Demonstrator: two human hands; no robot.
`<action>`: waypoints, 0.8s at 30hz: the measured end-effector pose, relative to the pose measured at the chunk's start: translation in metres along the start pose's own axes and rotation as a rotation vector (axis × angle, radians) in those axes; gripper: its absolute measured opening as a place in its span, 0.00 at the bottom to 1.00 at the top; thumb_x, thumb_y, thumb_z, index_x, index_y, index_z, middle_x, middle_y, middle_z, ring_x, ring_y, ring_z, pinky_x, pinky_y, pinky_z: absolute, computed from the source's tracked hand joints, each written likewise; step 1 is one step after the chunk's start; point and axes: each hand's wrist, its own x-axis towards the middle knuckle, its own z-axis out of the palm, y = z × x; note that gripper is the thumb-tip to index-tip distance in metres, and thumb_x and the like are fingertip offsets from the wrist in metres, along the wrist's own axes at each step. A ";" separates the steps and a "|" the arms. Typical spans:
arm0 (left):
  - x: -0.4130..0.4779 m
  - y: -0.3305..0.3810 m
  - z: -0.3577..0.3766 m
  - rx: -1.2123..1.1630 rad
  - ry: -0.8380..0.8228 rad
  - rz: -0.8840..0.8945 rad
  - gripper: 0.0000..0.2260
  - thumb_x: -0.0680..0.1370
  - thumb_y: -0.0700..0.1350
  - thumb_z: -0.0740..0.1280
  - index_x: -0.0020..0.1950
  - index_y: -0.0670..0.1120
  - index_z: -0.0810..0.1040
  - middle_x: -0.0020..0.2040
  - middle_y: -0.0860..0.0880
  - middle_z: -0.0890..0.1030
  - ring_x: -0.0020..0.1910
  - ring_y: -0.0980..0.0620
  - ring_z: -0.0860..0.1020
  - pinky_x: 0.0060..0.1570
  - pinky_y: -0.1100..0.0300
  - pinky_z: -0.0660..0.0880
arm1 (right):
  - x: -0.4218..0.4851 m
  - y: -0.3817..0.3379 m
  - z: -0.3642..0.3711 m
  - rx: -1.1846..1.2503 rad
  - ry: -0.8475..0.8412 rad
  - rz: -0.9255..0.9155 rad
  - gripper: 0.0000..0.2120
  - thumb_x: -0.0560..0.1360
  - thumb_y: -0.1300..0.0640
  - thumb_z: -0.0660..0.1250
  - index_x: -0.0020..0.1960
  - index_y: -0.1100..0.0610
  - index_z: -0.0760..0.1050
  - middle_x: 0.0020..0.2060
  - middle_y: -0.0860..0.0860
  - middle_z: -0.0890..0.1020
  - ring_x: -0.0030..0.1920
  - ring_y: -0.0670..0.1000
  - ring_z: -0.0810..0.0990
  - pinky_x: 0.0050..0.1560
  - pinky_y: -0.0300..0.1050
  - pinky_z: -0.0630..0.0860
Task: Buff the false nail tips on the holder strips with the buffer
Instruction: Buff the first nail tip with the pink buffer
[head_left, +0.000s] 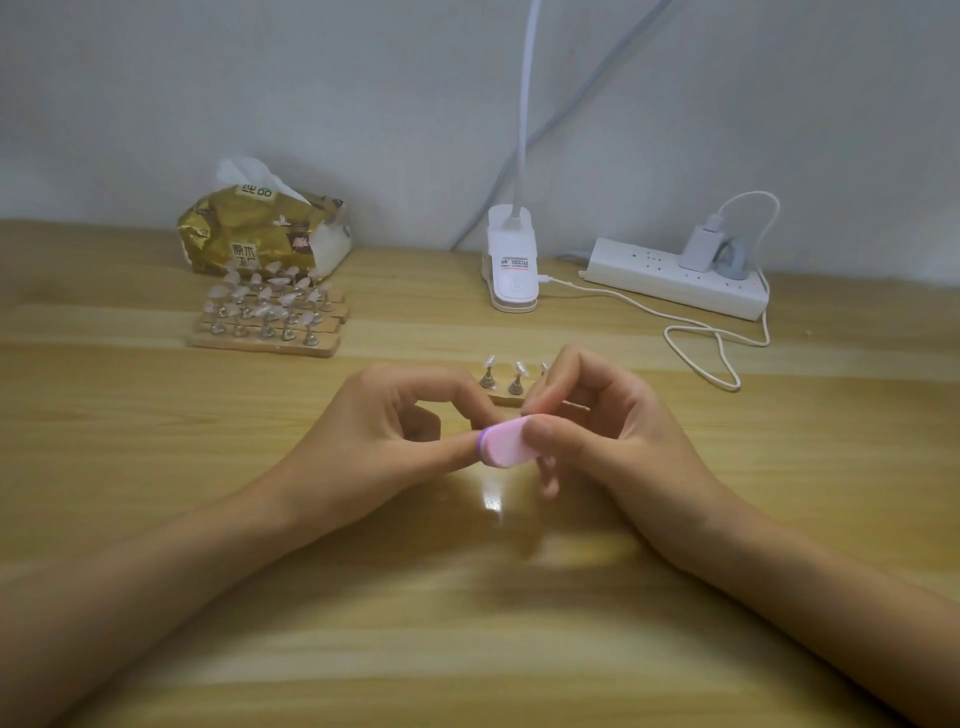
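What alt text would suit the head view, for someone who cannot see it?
The right hand pinches a pink buffer at a holder strip of false nail tips that the left hand holds, on a wooden table. Behind lie more strips, tissues, a clip lamp and a power strip.

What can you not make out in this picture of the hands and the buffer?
All in the head view.
Contact between buffer and nail tip: hidden by the right hand.
What the left hand pinches: covered by its own fingers.
Lamp top: cut off by upper edge.
Far nail tips: too small.
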 end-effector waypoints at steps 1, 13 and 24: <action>0.000 0.000 0.000 0.001 0.002 -0.003 0.07 0.70 0.52 0.74 0.41 0.50 0.83 0.31 0.37 0.75 0.24 0.54 0.61 0.25 0.66 0.56 | 0.000 -0.001 0.000 0.002 0.009 0.001 0.09 0.70 0.61 0.75 0.38 0.54 0.76 0.37 0.53 0.80 0.29 0.46 0.75 0.30 0.37 0.76; 0.000 0.002 0.000 -0.001 -0.007 -0.001 0.07 0.71 0.51 0.75 0.41 0.48 0.83 0.31 0.39 0.76 0.24 0.55 0.61 0.25 0.64 0.55 | 0.000 -0.002 0.002 0.018 -0.004 0.006 0.08 0.70 0.61 0.75 0.38 0.53 0.77 0.36 0.52 0.81 0.30 0.47 0.76 0.31 0.38 0.77; 0.001 0.001 0.000 0.017 0.014 -0.010 0.05 0.72 0.47 0.76 0.40 0.47 0.83 0.26 0.56 0.73 0.23 0.57 0.60 0.24 0.68 0.55 | 0.001 -0.001 0.000 0.030 0.080 -0.006 0.09 0.70 0.60 0.76 0.38 0.55 0.75 0.36 0.54 0.80 0.31 0.47 0.76 0.31 0.38 0.77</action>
